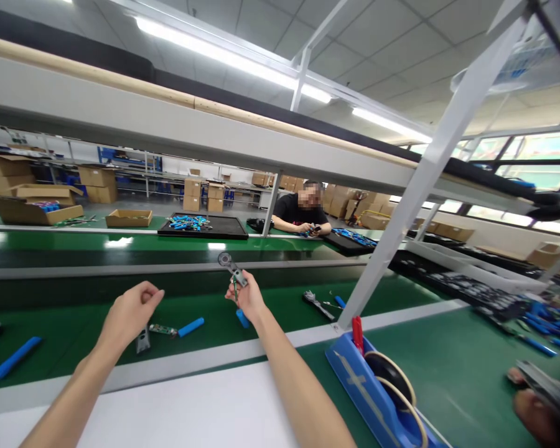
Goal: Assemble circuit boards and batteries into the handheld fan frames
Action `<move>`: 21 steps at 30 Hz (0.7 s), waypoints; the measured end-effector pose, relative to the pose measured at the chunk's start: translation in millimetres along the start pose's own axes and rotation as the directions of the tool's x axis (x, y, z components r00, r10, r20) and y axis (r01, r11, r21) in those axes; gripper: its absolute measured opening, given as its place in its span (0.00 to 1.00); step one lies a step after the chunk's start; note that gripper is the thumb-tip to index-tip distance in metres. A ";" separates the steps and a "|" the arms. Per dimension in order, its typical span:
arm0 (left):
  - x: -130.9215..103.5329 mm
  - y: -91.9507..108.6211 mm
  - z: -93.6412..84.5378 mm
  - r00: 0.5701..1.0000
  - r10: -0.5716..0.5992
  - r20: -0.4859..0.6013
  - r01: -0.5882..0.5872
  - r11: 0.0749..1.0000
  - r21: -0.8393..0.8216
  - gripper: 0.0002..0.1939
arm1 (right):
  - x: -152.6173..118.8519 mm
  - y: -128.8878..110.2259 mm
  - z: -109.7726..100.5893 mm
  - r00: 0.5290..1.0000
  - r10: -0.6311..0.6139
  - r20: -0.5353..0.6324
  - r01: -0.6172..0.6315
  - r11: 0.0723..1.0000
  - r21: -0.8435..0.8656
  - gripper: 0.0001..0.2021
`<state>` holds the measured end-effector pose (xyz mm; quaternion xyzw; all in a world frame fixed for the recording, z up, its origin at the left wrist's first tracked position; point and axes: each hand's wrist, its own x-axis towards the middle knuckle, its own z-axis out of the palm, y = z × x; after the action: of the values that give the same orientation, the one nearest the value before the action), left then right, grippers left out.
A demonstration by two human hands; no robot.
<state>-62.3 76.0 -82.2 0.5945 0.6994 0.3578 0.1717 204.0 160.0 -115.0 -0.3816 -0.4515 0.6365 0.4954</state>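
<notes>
My right hand (247,298) is closed on a grey plastic housing with a round ring head (233,269), raised above the green conveyor belt. A green circuit board (234,287) shows at the fingers. Just below is a blue cylindrical battery (242,318); whether it is wired to the held part, I cannot tell. My left hand (133,311) hovers over the belt, fingers curled and tips together; whether anything is in them is hidden. Beneath it lies another grey housing (142,340), beside a circuit board (163,330) and a blue battery (191,327).
At front right stands a blue tape dispenser (364,386) with red-handled tool, next to a white post (401,205). More parts lie on the belt, including a grey housing (318,305). A co-worker (301,211) sits opposite; another person's hand (536,404) holds a grey part at right.
</notes>
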 end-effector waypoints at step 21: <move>-77.5 99.5 -31.6 0.987 0.083 -0.137 -0.143 0.839 -0.525 0.26 | -88.8 -12.4 114.6 0.791 -0.128 0.598 0.088 0.992 0.095 0.29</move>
<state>5.4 -3.7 -4.9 0.5434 0.5445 0.5790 0.2701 120.0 52.1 -65.3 -0.1172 -0.5867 0.7091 0.3730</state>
